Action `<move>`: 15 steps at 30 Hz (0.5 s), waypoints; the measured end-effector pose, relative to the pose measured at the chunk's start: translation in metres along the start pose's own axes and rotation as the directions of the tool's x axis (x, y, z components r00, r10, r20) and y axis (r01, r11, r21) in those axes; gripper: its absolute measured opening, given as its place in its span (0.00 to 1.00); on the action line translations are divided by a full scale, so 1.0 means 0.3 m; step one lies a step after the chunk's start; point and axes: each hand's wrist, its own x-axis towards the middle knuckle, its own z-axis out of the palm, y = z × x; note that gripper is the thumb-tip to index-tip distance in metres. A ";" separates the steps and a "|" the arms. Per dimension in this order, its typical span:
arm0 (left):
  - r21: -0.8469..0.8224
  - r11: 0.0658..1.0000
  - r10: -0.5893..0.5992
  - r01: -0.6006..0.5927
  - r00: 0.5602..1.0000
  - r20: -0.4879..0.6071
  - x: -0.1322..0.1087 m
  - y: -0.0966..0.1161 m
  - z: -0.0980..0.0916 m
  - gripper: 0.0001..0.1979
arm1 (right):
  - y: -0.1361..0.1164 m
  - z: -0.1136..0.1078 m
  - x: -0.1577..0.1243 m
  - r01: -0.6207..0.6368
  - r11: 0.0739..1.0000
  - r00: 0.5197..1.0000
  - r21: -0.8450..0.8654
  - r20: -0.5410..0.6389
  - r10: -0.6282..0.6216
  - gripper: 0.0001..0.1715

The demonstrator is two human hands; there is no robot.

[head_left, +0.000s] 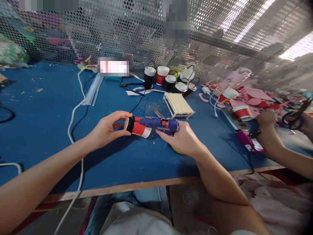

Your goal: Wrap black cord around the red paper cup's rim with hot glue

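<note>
My left hand (110, 128) grips a red and white paper cup (140, 129) by its base end, where a black band (130, 124) wraps round it. The cup lies on its side, just above or on the blue table. In my right hand (184, 138) is a blue glue gun (156, 123), its nozzle pointing left at the cup near the black band. Whether the nozzle touches the band I cannot tell. Something yellow, mostly hidden, lies under my right hand. Scissor blades (158, 113) show just behind the glue gun.
Several cups with black handles (149, 73) stand at the back near a cream-coloured rack (179, 105). Clear glue sticks (94, 89) and a white cable (73, 120) lie left. At right, a co-worker's hand (266, 117) is beside a red cup (242, 113) and pink scraps.
</note>
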 end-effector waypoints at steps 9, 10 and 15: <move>0.039 0.998 0.052 -0.053 0.998 0.020 -0.005 0.001 0.000 0.24 | 0.005 -0.008 -0.002 -0.025 1.000 1.000 -0.016 0.000 0.025 0.11; 0.046 0.997 0.060 -0.061 0.998 0.024 -0.005 0.001 0.000 0.24 | 0.005 -0.009 -0.002 -0.022 1.000 1.000 -0.015 -0.004 0.022 0.11; 0.087 0.994 0.067 -0.069 0.997 0.026 -0.004 0.007 0.000 0.24 | 0.004 -0.016 -0.010 -0.052 0.998 0.997 -0.027 0.050 0.053 0.12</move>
